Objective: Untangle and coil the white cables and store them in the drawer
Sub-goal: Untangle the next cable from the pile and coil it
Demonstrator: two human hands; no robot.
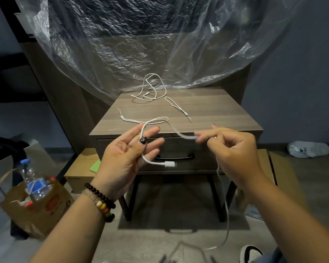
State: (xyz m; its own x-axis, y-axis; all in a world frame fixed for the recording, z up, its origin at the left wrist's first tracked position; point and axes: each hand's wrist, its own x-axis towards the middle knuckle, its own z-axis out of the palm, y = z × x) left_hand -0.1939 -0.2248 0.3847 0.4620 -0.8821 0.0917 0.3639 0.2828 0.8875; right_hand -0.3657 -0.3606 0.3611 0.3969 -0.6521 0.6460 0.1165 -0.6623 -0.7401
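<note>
Your left hand pinches the thin white charging cable looped over its fingers, your right hand fingers clamp its far stretch, and beyond, more tangled white cables lie on the grey-brown wooden counter above the closed drawer.

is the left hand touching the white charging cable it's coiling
Touching: the head view shows the white charging cable passing between the left hand's fingers, its plug end hanging below them.

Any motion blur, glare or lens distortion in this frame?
Head view: right hand and its fingers are motion-blurred; left hand is sharp; plastic sheet shows glare; dim room; wide-angle bending at the edges.
</note>
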